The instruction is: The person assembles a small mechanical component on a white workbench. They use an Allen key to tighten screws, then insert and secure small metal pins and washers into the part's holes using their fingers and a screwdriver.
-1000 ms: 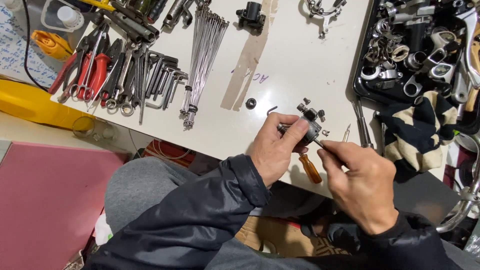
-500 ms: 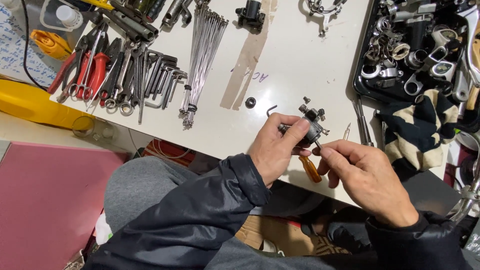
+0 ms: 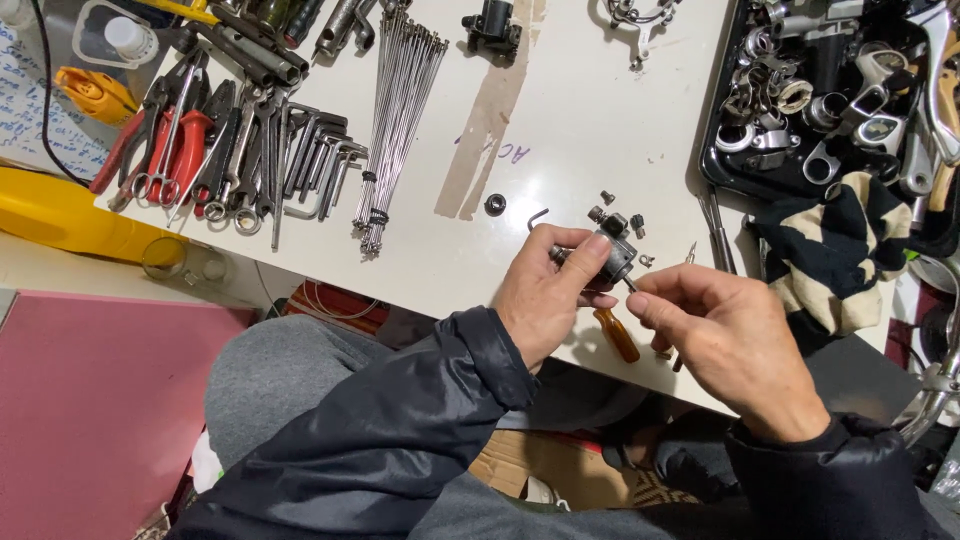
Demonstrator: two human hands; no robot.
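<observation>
Head view: left hand (image 3: pixel 545 300) closed around small metal clamp part (image 3: pixel 612 250), held just above desk (image 3: pixel 580 120) edge. Right hand (image 3: pixel 725 335) pinched shut on thin tool (image 3: pixel 632 285), tip at the part. Orange-handled screwdriver (image 3: pixel 615 335) beneath. Likely risk: tool slipping, loose screws (image 3: pixel 606 198) rolling off the edge.
</observation>
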